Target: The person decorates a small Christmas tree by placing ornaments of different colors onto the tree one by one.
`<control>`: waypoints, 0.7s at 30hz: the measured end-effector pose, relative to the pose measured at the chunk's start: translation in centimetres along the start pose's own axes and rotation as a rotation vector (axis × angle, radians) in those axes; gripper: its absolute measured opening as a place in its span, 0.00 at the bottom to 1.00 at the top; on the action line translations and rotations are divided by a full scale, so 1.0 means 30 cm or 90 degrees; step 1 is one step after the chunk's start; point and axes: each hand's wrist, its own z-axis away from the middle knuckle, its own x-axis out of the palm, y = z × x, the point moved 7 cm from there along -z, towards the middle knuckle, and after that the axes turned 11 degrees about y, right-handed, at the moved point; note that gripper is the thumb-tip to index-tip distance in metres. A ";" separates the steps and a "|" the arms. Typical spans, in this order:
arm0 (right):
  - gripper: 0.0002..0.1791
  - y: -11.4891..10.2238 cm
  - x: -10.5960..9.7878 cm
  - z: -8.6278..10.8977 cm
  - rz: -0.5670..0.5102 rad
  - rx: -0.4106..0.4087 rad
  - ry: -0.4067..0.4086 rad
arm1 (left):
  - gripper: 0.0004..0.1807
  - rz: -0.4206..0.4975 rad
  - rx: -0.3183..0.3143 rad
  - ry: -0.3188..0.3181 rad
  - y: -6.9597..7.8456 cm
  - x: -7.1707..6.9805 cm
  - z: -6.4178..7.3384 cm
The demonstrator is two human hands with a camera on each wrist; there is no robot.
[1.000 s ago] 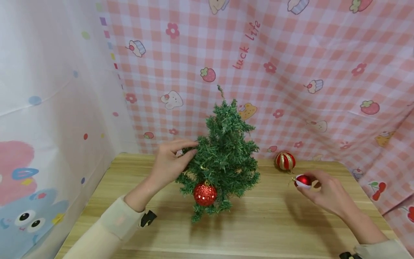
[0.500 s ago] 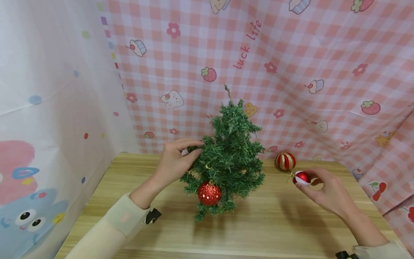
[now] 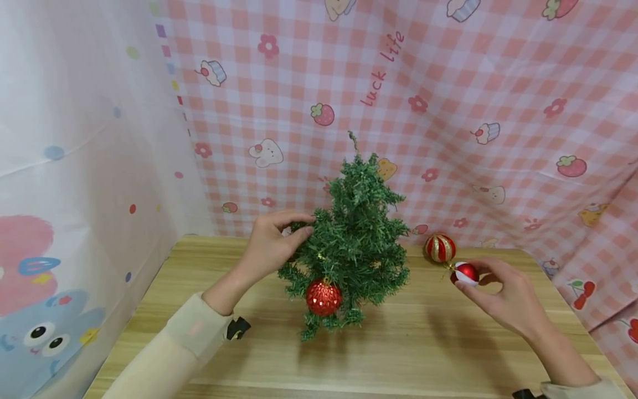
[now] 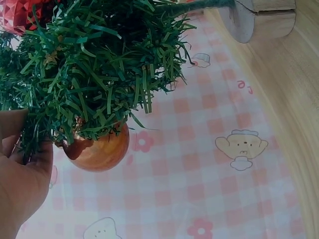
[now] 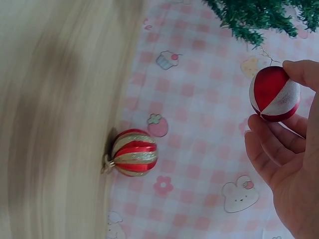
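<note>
A small green artificial Christmas tree [image 3: 361, 238] stands on the table. My left hand [image 3: 271, 244] pinches a branch on its left side between thumb and fingers. Low on the front hangs a shiny red bauble [image 3: 324, 298]. The left wrist view shows an orange-gold bauble [image 4: 102, 153] partly under the branches, near that hand. To the right of the tree, my right hand [image 3: 513, 299] holds a red and white bauble [image 3: 467, 273] by thumb and fingertips, its gold hanging loop pointing left. This bauble [image 5: 275, 93] is off the table, apart from the tree.
A red and gold striped bauble [image 3: 440, 248] lies at the table's back edge, just behind the held one. Pink checked cloth [image 3: 319, 66] hangs behind the wooden table [image 3: 408, 354], and a white printed cloth [image 3: 99, 183] hangs at the left. The tree has a wooden base [image 4: 266, 22].
The tree has shifted slightly right and straightened, with my left hand moving along on its branch. My right hand has moved a little left with the red and white bauble.
</note>
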 end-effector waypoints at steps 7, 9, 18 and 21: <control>0.23 -0.057 -0.019 -0.007 -0.024 -0.036 0.046 | 0.11 0.012 0.060 0.024 0.029 -0.002 0.008; 0.24 -0.077 -0.024 -0.010 -0.032 -0.051 0.057 | 0.11 0.016 0.078 0.031 0.041 -0.001 0.014; 0.27 -0.155 -0.037 -0.013 -0.082 -0.108 0.076 | 0.10 -0.026 0.254 0.159 0.137 -0.029 0.054; 0.27 -0.182 -0.038 -0.013 -0.093 -0.109 0.077 | 0.05 -0.016 0.328 0.252 0.191 -0.051 0.084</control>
